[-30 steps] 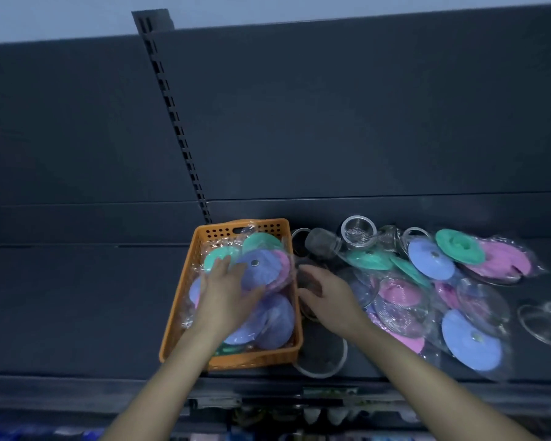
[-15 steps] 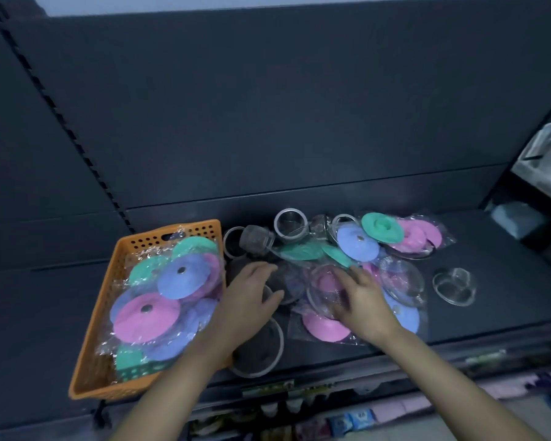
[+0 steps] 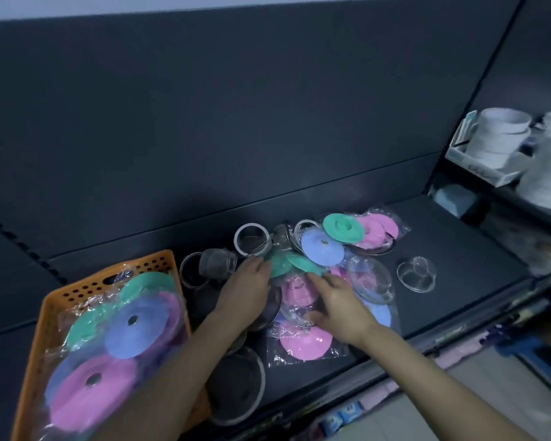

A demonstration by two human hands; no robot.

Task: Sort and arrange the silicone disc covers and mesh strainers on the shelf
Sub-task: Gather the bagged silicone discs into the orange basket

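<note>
An orange basket [image 3: 50,308] at the left of the dark shelf holds several bagged silicone discs, with a pink one [image 3: 89,389] and a blue one [image 3: 137,326] on top. A loose pile of discs and mesh strainers lies mid-shelf. My left hand [image 3: 247,289] rests on the pile with fingertips touching a bagged green disc [image 3: 282,265]. My right hand [image 3: 337,305] lies spread over a pink disc [image 3: 298,291] and a clear-wrapped strainer. Whether either hand grips anything is hidden.
A large mesh strainer [image 3: 236,388] sits at the shelf's front edge by my left forearm. A small strainer [image 3: 415,273] lies alone to the right. Metal strainer rings [image 3: 252,240] stand at the back. White containers [image 3: 497,138] fill the neighbouring shelf at the right.
My left hand left the basket and moved right onto the loose pile. My right hand moved further right over the pink discs. The view swung right, so the basket sits lower left.
</note>
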